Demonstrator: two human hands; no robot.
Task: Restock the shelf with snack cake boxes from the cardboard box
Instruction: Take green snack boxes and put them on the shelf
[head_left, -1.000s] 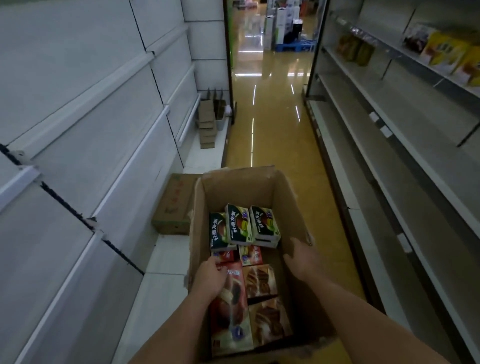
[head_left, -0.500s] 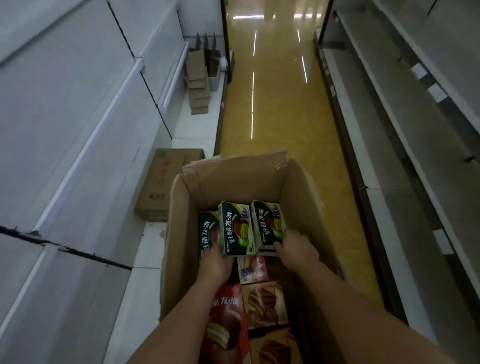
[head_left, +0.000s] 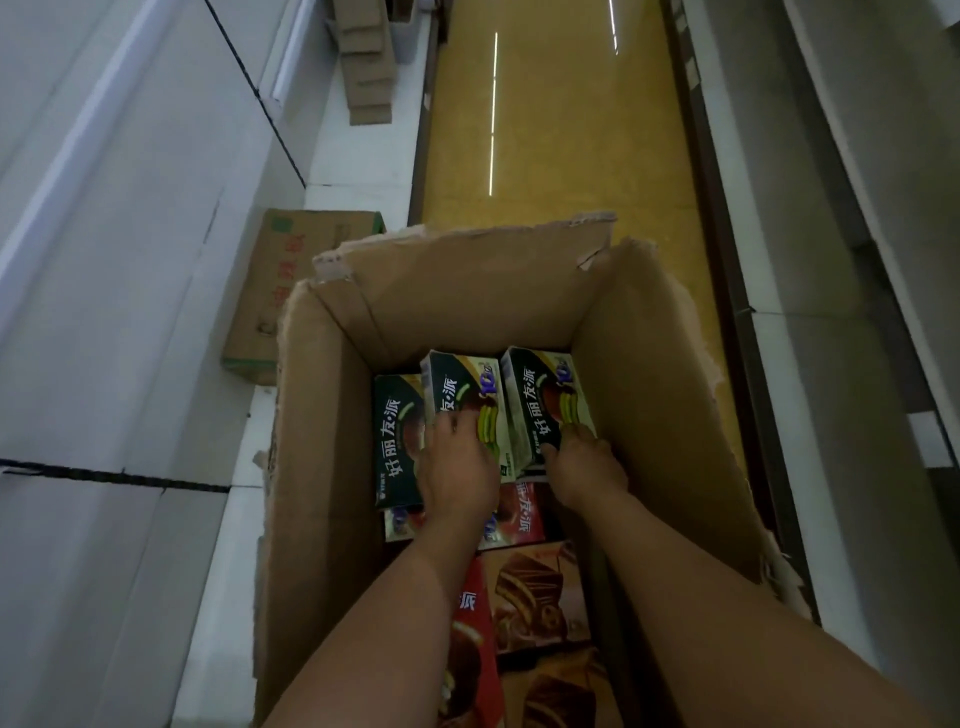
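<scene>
An open cardboard box (head_left: 467, 291) with torn flaps stands on the yellow floor below me. At its far end lie three dark green snack cake boxes. My left hand (head_left: 457, 467) grips the near end of the middle green box (head_left: 457, 387). My right hand (head_left: 584, 467) grips the near end of the right green box (head_left: 545, 395). The left green box (head_left: 395, 441) lies flatter beside them. Red boxes (head_left: 524, 514) and brown boxes (head_left: 535, 597) fill the near part of the carton under my forearms.
White shelving (head_left: 130, 260) runs along the left, with a closed brown carton (head_left: 291, 280) on its base and a stack of flat cardboard (head_left: 366, 67) farther back. Grey shelves (head_left: 857, 208) line the right side of the yellow aisle (head_left: 545, 130).
My view has tilted down and closer to the carton. Both hands moved forward from the red and brown boxes onto the green boxes and now grip them.
</scene>
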